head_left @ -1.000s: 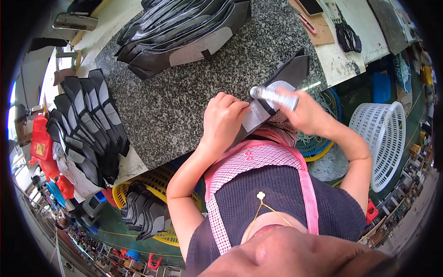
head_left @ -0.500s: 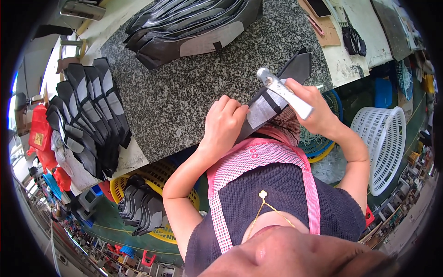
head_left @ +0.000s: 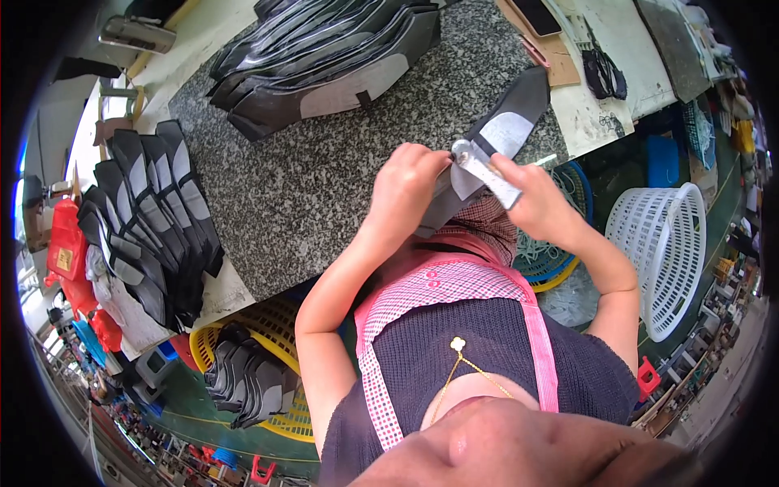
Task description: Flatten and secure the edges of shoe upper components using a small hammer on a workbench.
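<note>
A hammer (head_left: 489, 174) with a shiny metal head is gripped in my right hand (head_left: 542, 203). Its head rests over a flat black shoe-upper piece (head_left: 505, 134) with a grey patch and a dark strip, lying at the near right edge of the granite slab. My left hand (head_left: 408, 185) has its fingers closed on the near edge of that piece, right beside the hammer head. Part of the piece is covered by the hammer and both hands.
On the granite slab (head_left: 268, 191) lies a stack of similar black-and-grey pieces (head_left: 324, 69); more fan out at left (head_left: 154, 211). A yellow basket (head_left: 284, 341) with pieces stands below left, a white basket (head_left: 657, 252) at right. A phone (head_left: 535, 15) lies far right.
The shoe-upper piece has turned and slid, so its grey patch now shows farther up and right. The hammer head has come down close to my left fingertips.
</note>
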The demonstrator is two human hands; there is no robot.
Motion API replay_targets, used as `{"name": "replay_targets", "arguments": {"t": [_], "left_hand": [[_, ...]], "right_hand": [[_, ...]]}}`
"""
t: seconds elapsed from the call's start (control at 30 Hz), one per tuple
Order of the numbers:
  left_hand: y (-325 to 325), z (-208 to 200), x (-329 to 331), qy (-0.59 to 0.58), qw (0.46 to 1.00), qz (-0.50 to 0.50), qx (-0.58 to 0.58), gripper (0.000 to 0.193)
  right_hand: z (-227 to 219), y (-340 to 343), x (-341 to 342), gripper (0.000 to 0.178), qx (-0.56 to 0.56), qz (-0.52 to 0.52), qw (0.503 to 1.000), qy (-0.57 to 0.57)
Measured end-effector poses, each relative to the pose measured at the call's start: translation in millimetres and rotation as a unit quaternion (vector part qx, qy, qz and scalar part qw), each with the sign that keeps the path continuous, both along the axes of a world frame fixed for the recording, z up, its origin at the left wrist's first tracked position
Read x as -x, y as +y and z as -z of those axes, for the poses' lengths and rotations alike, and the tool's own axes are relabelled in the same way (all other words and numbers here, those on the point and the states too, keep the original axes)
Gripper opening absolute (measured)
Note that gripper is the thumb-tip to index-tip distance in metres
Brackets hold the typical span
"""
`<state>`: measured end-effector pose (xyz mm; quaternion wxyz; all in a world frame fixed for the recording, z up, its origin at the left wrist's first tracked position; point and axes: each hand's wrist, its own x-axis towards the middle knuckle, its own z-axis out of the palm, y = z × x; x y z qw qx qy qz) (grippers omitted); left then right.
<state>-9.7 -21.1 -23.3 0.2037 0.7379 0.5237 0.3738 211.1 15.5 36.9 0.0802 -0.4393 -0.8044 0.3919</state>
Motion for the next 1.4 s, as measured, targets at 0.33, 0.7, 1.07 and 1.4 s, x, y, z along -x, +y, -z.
{"name": "replay_targets", "arguments": {"t": [0.33, 0.7, 1.07, 1.4], "left_hand": [[7, -32, 13, 0.021, 0.983, 0.020, 0.181, 0.035], [0, -28, 13, 0.039, 0.992, 0.010, 0.121, 0.012], [-12, -17, 17, 0.168, 0.982, 0.078, -0.033, 0.027], [-9, -18, 22, 0.198, 0.977, 0.067, -0.049, 0.020]], "right_hand": [[7, 2, -10, 0.024, 0.067, 0.050, 0.995, 0.060], [-14, 21, -8, 0.017, 0.115, 0.032, 0.991, 0.059], [-12, 19, -3, 0.015, 0.014, -0.010, 1.000, 0.010], [-18, 10, 10, 0.018, 0.039, -0.004, 0.998, 0.058]]}}
